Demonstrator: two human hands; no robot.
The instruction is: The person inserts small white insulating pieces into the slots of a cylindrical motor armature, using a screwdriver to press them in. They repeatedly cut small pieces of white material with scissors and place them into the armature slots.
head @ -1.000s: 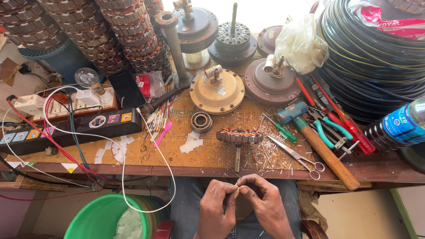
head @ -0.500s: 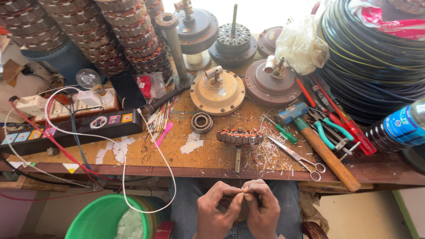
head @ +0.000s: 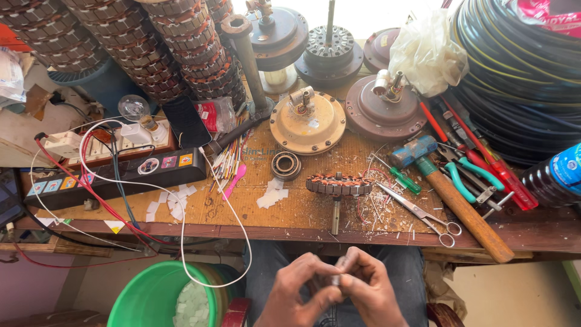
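Both of my hands are low in the head view, over my lap, below the front edge of the wooden workbench [head: 242, 218]. My left hand [head: 296, 293] and my right hand [head: 372, 290] meet at the fingertips and pinch a small pale piece [head: 339, 266] between them; what it is I cannot tell. Straight above them on the bench lies a wound stator [head: 339, 184] on a short shaft, ringed by wire clippings. Scissors [head: 423, 215] lie just to its right.
On the bench: a hammer [head: 451, 194], screwdriver [head: 399, 175], pliers [head: 472, 175], a bearing [head: 285, 165], fan motor housings [head: 307, 124], stacked stators [head: 151, 48], a power strip [head: 115, 175], cable coils [head: 520, 72]. A green bucket [head: 145, 300] stands to my left.
My hands have stayed over my lap. Their fingers have drawn closer together around the small piece, working it between the fingertips.
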